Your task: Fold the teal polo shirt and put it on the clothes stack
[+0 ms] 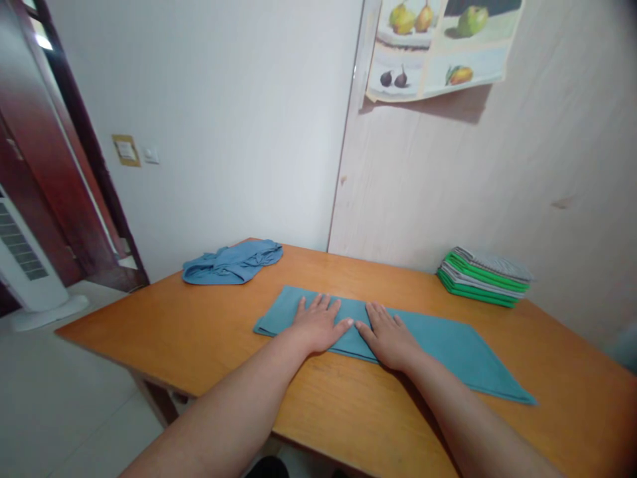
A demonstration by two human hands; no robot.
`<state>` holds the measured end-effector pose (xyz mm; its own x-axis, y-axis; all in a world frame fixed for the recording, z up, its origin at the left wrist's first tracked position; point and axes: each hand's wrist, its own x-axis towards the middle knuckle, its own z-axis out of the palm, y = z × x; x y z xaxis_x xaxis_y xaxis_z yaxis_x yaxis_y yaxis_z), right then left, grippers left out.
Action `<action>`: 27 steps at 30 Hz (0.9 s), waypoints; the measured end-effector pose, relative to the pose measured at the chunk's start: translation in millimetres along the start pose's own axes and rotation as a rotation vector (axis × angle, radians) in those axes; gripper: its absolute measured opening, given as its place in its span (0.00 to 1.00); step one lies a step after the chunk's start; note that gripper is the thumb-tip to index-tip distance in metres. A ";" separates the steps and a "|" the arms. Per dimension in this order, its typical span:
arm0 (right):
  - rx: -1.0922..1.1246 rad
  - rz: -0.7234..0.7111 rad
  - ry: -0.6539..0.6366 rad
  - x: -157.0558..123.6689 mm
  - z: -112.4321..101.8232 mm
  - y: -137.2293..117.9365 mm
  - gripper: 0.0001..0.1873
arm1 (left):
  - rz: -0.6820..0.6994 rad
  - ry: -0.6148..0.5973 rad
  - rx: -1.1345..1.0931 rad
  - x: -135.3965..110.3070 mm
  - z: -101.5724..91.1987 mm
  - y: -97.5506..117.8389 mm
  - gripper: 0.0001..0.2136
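Observation:
A teal cloth [448, 338], folded into a long flat strip, lies across the middle of the wooden table [219, 332]. My left hand [318, 323] rests palm down on its left part, fingers spread. Just to the right, my right hand [388, 335] presses flat on the same cloth with its fingers stretched out. The two thumbs point toward each other and almost meet. Layers of the fold show along the cloth's near edge.
A crumpled blue garment [231, 262] lies at the table's back left. Toward the back right stands a neat stack of folded green and grey cloths [482, 277]. Behind the table is a wall with a fruit poster [442, 50]. A white tower fan [30, 265] stands on the floor at left.

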<state>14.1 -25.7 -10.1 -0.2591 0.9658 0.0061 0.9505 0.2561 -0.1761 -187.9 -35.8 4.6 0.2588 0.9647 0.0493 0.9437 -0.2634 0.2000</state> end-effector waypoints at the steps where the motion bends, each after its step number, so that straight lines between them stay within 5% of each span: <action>1: -0.004 0.000 0.003 0.2 0.8 0.4 0.43 | 0.001 0.004 -0.002 -0.3 0.1 -0.1 0.41; 27: -0.064 -0.031 0.043 5.8 14.1 10.4 0.44 | -0.386 0.084 0.050 9.9 -6.8 -42.1 0.46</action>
<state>20.1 -18.0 -25.8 -0.2824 0.9578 0.0533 0.9514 0.2868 -0.1123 -226.5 -15.1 3.3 -0.1328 0.9893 0.0601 0.9777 0.1208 0.1717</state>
